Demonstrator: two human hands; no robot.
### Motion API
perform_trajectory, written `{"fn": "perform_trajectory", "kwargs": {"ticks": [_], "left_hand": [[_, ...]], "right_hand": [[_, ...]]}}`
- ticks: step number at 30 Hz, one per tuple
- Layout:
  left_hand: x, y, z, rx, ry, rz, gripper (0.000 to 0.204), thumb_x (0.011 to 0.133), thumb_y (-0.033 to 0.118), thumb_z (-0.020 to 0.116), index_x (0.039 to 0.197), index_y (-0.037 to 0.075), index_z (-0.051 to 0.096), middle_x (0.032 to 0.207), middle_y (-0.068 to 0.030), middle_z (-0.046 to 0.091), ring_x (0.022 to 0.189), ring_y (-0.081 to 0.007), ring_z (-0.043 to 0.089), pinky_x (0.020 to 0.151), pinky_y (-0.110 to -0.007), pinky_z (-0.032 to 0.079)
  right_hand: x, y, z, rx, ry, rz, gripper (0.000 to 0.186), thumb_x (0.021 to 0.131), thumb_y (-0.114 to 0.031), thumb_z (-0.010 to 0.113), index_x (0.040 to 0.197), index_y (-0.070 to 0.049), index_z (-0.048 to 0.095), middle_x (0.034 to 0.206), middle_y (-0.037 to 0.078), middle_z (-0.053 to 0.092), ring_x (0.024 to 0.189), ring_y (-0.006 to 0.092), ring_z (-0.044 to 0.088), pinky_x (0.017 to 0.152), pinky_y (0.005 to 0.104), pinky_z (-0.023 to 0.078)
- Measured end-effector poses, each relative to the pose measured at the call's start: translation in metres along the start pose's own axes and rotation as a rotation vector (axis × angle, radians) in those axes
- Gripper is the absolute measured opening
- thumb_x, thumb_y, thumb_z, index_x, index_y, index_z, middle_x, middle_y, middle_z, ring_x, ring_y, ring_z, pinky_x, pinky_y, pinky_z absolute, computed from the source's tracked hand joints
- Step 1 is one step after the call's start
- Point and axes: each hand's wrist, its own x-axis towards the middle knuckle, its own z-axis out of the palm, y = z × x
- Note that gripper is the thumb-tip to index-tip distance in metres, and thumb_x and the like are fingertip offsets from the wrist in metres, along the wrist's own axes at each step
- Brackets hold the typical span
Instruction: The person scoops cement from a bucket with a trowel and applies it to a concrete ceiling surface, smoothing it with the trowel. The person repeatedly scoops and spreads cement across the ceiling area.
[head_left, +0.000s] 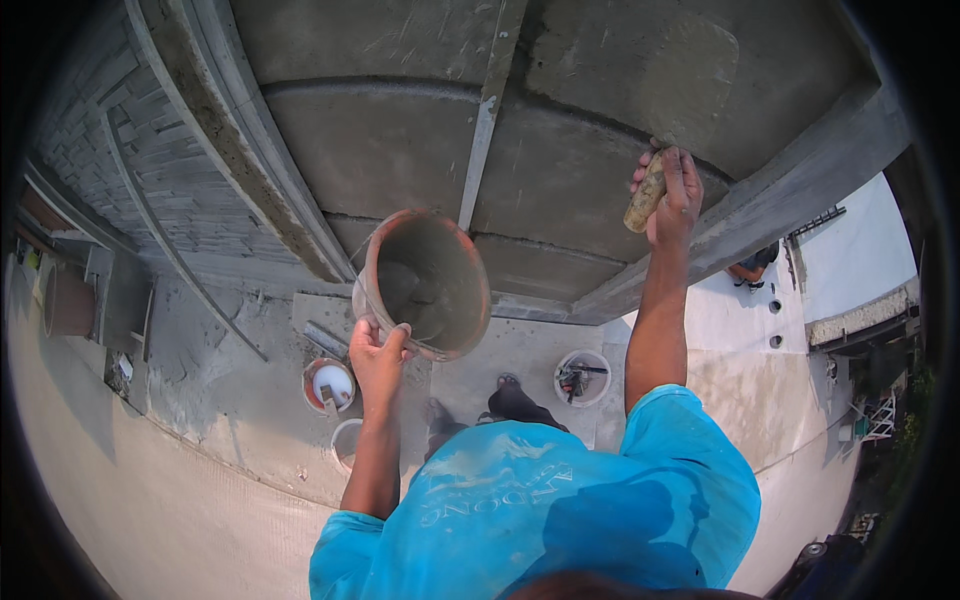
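My left hand [382,362] grips the lower rim of an orange-brown bucket [478,300], which is tilted so its opening faces me. Wet grey mortar [440,300] lies inside it. My right hand [674,195] is raised to the grey wall and closed round the worn, mortar-stained handle of a trowel [648,192]. Its broad blade seems to lie against the wall and blends with the grey surface. Grooves split the plastered wall [380,140] into large panels, and a long straight strip [485,120] runs up between them.
On the ground below stand a bucket with whitish contents [332,384], another pale bucket [346,445] and a white bucket holding tools [583,377]. A long curved-looking strip [165,225] leans at the left. Another person [750,268] is partly visible at the far right.
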Motion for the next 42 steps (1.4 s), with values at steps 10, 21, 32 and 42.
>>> {"fn": "perform_trajectory", "kwargs": {"ticks": [10, 21, 32, 42], "left_hand": [[0.014, 0.014, 0.016, 0.064, -0.186, 0.280, 0.022, 0.090, -0.006, 0.065, 0.111, -0.003, 0.059, 0.112, -0.0074, 0.061, 0.084, -0.0085, 0.059, 0.074, -0.023, 0.053], [-0.025, 0.000, 0.059, 0.136, -0.180, 0.601, 0.026, 0.092, -0.009, 0.062, 0.117, -0.004, 0.057, 0.142, -0.0200, 0.049, 0.114, -0.0179, 0.060, 0.090, -0.029, 0.056], [-0.002, 0.015, 0.072, -0.215, 0.024, 0.221, 0.022, 0.089, -0.004, 0.065, 0.091, 0.009, 0.048, 0.091, -0.0017, 0.058, 0.071, -0.0040, 0.055, 0.052, -0.018, 0.044], [-0.012, 0.016, 0.052, -0.092, 0.091, 0.129, 0.019, 0.087, 0.000, 0.067, 0.092, 0.009, 0.051, 0.086, 0.0012, 0.056, 0.069, -0.0037, 0.054, 0.052, -0.019, 0.046]], "right_hand": [[-0.105, -0.007, 0.016, -1.323, -0.757, 0.213, 0.050, 0.090, -0.042, 0.064, 0.125, -0.007, 0.066, 0.120, 0.017, 0.068, 0.113, 0.0387, 0.062, 0.098, 0.0469, 0.048], [-0.108, 0.033, 0.044, -1.524, -0.869, -0.122, 0.026, 0.092, -0.032, 0.061, 0.112, -0.018, 0.069, 0.104, 0.007, 0.070, 0.102, 0.0283, 0.068, 0.084, 0.0474, 0.053], [-0.066, 0.001, 0.002, -1.100, -0.515, -0.407, 0.021, 0.084, -0.027, 0.073, 0.099, -0.013, 0.072, 0.093, 0.002, 0.068, 0.088, 0.0211, 0.067, 0.079, 0.0374, 0.051], [0.006, -0.040, 0.030, 0.042, -0.588, -0.278, 0.026, 0.090, -0.024, 0.073, 0.105, -0.003, 0.071, 0.090, 0.006, 0.069, 0.087, 0.0174, 0.066, 0.071, 0.0353, 0.053]]}}
